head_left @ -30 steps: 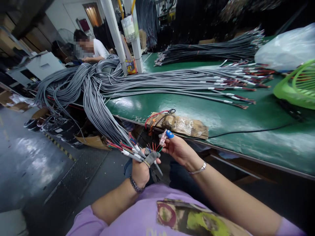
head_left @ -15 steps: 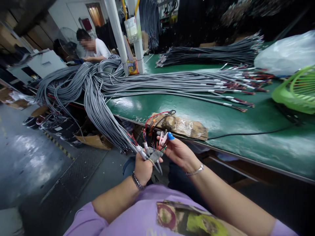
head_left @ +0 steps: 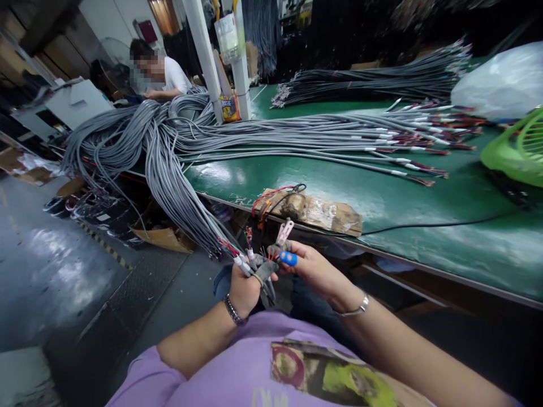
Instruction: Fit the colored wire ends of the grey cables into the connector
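Note:
My left hand (head_left: pixel 246 289) is closed round several grey cables (head_left: pixel 268 291) with white wrapped ends, just in front of the bench edge. Thin coloured wires (head_left: pixel 270 254) fan out from a cable end above its grey-covered thumb. Close on the right, my right hand (head_left: pixel 316 270) is pinched at these wires, a blue cover (head_left: pixel 288 258) on its thumb and grey covers on other fingers. A small pale pink clip-like tool (head_left: pixel 285 230) sticks up from its fingers; its lower part is hidden. Left of my hands hangs a thick bundle of grey cables (head_left: pixel 169 181).
On the green bench (head_left: pixel 339 175) lie more grey cables (head_left: pixel 297 133), a bundle of black cables (head_left: pixel 360 85) and a taped cardboard piece (head_left: pixel 326 215). A green fan (head_left: pixel 520 150) and white plastic bag (head_left: pixel 500 79) stand right. A person (head_left: pixel 167 76) works beyond a white post (head_left: pixel 201 51).
My right hand has turned over: its blue-covered thumb has come down towards the wires, and the pink tool now points upward. My left hand keeps its hold on the cables.

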`<state>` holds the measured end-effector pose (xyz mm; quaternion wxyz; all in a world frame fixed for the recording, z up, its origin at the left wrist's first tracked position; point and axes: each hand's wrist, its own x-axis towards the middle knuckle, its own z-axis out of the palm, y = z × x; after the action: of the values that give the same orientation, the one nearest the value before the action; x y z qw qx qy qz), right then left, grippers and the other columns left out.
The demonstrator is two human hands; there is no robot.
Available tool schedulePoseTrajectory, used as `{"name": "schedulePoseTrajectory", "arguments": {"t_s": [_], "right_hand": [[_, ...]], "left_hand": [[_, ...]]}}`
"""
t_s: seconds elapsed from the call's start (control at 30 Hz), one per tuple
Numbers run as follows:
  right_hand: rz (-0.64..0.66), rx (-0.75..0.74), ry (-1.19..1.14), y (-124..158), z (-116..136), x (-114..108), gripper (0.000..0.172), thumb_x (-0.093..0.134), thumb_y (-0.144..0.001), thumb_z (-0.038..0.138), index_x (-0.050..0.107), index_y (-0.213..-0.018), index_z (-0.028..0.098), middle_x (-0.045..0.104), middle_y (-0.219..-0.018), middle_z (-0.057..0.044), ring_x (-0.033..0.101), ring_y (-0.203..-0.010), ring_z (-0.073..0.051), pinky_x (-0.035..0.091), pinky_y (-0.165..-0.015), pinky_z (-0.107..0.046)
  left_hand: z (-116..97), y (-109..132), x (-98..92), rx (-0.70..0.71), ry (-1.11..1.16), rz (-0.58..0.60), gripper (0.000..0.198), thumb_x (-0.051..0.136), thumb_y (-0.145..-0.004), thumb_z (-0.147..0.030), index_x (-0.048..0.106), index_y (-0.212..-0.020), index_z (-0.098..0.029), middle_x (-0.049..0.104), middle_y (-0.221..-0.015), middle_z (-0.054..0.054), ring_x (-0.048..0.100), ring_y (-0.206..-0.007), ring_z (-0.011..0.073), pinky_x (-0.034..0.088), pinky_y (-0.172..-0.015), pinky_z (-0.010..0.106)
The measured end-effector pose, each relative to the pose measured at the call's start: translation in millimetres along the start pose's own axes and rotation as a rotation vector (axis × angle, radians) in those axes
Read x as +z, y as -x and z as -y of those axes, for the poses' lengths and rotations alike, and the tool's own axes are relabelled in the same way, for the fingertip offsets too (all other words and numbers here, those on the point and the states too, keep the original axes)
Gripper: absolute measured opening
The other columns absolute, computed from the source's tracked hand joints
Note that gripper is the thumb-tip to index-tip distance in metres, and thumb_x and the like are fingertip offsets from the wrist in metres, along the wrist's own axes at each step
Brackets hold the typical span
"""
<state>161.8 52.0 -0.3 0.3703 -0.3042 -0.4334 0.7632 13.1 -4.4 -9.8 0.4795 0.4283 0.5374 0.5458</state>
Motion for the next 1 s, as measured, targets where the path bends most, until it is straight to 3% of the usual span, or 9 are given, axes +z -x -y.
{"name": "schedulePoseTrajectory", "arguments": {"t_s": [0.1,0.23,0.33,0.53,0.63,0.77,0.93,1.0], "right_hand": [[-0.01,-0.05,0.11,3,0,6,0.023,0.076,-0.071,0.037,0.066,-0.075,0.017,0.065,-0.063,0.0,0.058,-0.055,-0.012,0.042,-0.057,-0.025],[0.101,-0.022,0.139,3,3,9,0.026,0.075,-0.071,0.041,0.062,-0.069,0.017,0.066,-0.061,0.0,0.06,-0.052,-0.014,0.046,-0.057,-0.029],[0.08,-0.039,0.138,4,0,10,0.026,0.075,-0.07,0.04,0.061,-0.07,0.019,0.065,-0.059,0.001,0.06,-0.049,-0.015,0.044,-0.053,-0.028],[-0.136,-0.09,0.107,6,-14,15,0.025,0.072,-0.074,0.041,0.061,-0.071,0.02,0.062,-0.054,0.002,0.054,-0.049,-0.013,0.04,-0.053,-0.026],[-0.148,-0.086,0.074,5,-16,16,0.026,0.073,-0.073,0.042,0.061,-0.072,0.019,0.061,-0.056,0.002,0.053,-0.051,-0.012,0.039,-0.053,-0.026],[-0.099,-0.087,-0.004,4,-20,10,0.031,0.074,-0.071,0.046,0.064,-0.072,0.017,0.06,-0.06,0.0,0.052,-0.055,-0.012,0.04,-0.056,-0.026],[-0.244,-0.031,-0.263,-7,-24,-8,0.041,0.066,-0.074,0.058,0.064,-0.068,0.018,0.057,-0.06,0.001,0.048,-0.053,-0.009,0.046,-0.056,-0.024],[-0.219,0.043,-0.331,-15,-19,-14,0.041,0.064,-0.076,0.059,0.066,-0.074,0.018,0.062,-0.068,-0.001,0.051,-0.055,-0.009,0.048,-0.056,-0.024]], "left_hand": [[-1,-2,-4.2,-0.009,-0.057,0.07,0.027,0.072,-0.073,-0.038,0.067,-0.058,-0.015,0.063,-0.055,0.002,0.054,-0.052,0.0121,0.043,-0.057,0.024],[-6,-6,-9.3,-0.079,-0.079,0.256,0.025,0.076,-0.069,-0.038,0.069,-0.061,-0.014,0.063,-0.053,0.003,0.055,-0.05,0.0131,0.045,-0.056,0.025],[-5,-8,-10.6,-0.113,-0.054,0.304,0.027,0.075,-0.069,-0.038,0.068,-0.06,-0.014,0.064,-0.053,0.003,0.054,-0.046,0.0123,0.044,-0.051,0.025],[7,-5,-5.2,-0.045,0.045,0.092,0.028,0.075,-0.071,-0.04,0.068,-0.061,-0.014,0.062,-0.051,0.002,0.055,-0.049,0.0123,0.044,-0.052,0.024],[9,-4,-2.5,-0.049,0.058,0.019,0.03,0.075,-0.069,-0.042,0.067,-0.06,-0.015,0.063,-0.052,0.002,0.056,-0.049,0.0125,0.044,-0.052,0.024],[5,-5,-1.1,-0.046,0.139,0.001,0.028,0.074,-0.069,-0.041,0.066,-0.062,-0.016,0.064,-0.051,0.001,0.057,-0.047,0.0127,0.045,-0.053,0.024],[-5,-7,0.5,-0.031,0.257,-0.009,0.025,0.075,-0.068,-0.038,0.066,-0.063,-0.015,0.064,-0.05,0.001,0.058,-0.048,0.0124,0.045,-0.053,0.024],[-9,-8,1.7,-0.037,0.273,0.009,0.024,0.076,-0.068,-0.037,0.066,-0.063,-0.015,0.065,-0.052,0.002,0.058,-0.048,0.0122,0.044,-0.053,0.024]]}}
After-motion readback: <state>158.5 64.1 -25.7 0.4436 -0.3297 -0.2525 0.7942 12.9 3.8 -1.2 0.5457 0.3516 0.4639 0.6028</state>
